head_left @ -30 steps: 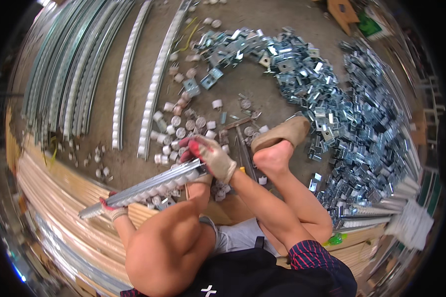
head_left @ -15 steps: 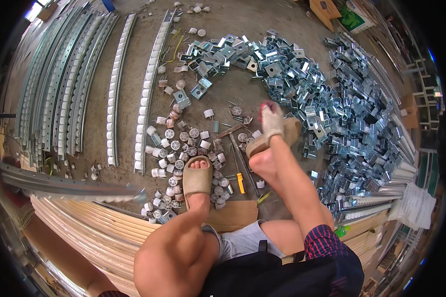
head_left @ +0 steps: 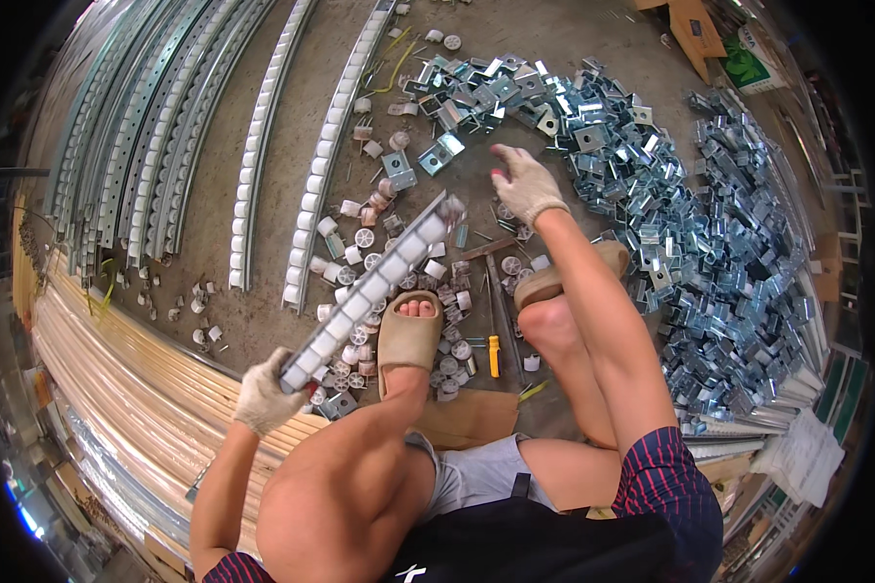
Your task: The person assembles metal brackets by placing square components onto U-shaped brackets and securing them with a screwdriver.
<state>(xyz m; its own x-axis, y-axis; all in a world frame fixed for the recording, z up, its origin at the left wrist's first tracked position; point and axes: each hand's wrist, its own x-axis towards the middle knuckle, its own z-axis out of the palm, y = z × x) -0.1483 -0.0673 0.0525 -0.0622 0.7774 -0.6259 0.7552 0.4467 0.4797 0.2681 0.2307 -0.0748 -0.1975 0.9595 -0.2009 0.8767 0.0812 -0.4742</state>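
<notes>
A short roller rail, a metal channel filled with white rollers, was held at its near end by the gloved left hand, the fingers closed round it. The rail was raised off the floor and slanted away from the person, its far end lying above the scatter of loose white rollers beside the sandalled left foot. The gloved right hand was stretched out beyond the far end of the rail, fingers spread loosely and holding nothing, just short of the heap of zinc-plated brackets.

The step in hand was judged to be the fitting-out of the rail: the channel appeared already filled with rollers, and a bracket seemed to be sought for it. It could not be told whether any one bracket had been touched. The next move was judged to call for a single bracket to be picked from the tangled pile with the free hand, while the rail was kept steady and level enough in the other that no roller slid out.

To the far left of the rail, finished long rails lay in rows on the concrete floor. Just right of the rail, beside the foot, a yellow-handled screwdriver lay among the rollers, and pale wooden boards ran under its near end.
</notes>
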